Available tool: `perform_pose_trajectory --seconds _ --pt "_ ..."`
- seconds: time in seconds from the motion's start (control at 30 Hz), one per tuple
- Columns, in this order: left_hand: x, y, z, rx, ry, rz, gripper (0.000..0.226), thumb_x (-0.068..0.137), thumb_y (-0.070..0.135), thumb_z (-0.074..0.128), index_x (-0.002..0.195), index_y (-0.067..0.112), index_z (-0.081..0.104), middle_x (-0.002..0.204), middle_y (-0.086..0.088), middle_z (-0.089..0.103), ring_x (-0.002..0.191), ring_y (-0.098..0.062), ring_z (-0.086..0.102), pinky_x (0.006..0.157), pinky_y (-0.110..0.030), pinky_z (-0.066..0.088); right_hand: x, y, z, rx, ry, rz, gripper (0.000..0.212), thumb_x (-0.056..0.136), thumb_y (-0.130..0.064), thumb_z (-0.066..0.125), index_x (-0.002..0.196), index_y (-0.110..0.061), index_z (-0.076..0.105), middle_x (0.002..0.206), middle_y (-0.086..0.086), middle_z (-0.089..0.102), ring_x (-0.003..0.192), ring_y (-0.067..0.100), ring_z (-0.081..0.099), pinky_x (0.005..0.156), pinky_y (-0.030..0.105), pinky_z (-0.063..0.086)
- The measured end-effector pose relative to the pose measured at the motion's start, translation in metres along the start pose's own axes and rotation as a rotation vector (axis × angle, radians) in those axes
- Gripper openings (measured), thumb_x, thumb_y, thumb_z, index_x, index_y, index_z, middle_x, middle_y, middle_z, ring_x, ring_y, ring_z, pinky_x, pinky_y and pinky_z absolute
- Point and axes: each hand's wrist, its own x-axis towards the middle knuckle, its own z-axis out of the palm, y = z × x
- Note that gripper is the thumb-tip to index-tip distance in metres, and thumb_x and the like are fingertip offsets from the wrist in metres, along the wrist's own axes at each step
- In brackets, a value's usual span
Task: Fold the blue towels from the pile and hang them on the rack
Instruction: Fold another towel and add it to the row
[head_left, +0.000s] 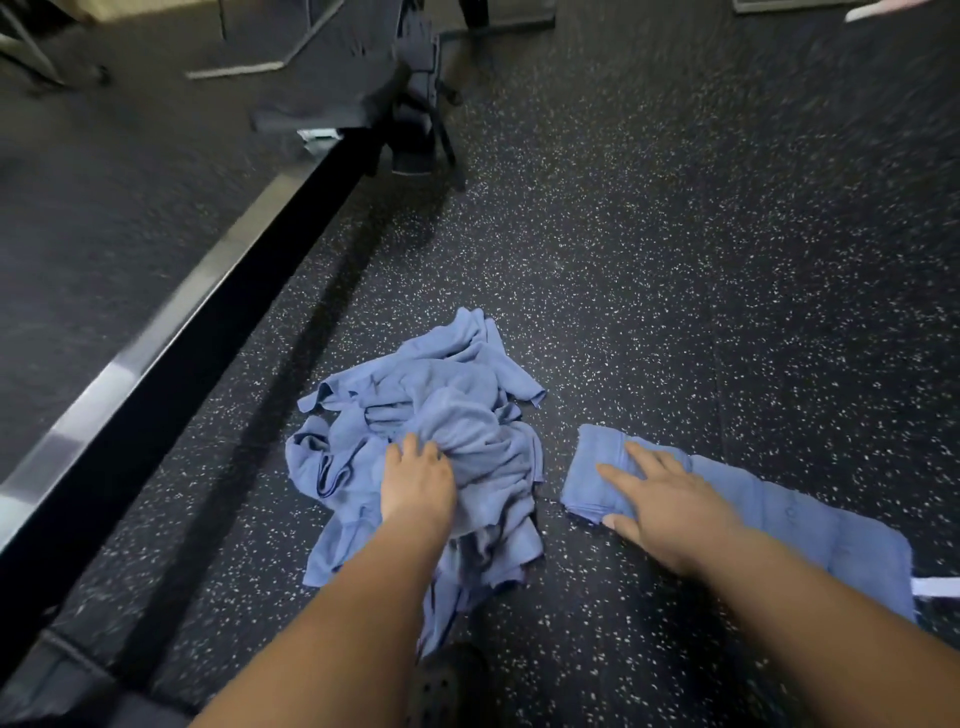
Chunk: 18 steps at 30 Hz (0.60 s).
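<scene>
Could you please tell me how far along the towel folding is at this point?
One folded towel lies on the floor under the flat right hand. The left hand grips the crumpled pile, which is all unfolded. No rack or hung towel is in view.

One wide-angle camera on my head, facing forward and down at the floor (675, 260), close above my left hand (418, 483) and right hand (670, 512)

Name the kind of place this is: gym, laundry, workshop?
Probably a gym. Black speckled rubber floor, a long raised deck with a metal side rail like a treadmill, and dark equipment frames behind. The pile of blue towels fits too.
</scene>
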Motion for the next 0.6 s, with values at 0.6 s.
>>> perform_pose_trajectory --seconds 0.6 --pt "-0.096 -0.131 -0.163 -0.532 0.590 -0.059 0.011 0.097 0.021 0.065 0.086 0.021 0.063 0.087 -0.002 0.067 0.086 -0.030 0.056 0.073 -0.041 0.042 -0.120 -0.068 -0.153 -0.020 0.194 0.006 0.074 0.103 -0.064 0.048 0.166 -0.039 0.019 0.176 0.001 0.002 0.152 0.033 0.035 0.117 0.047 0.043"
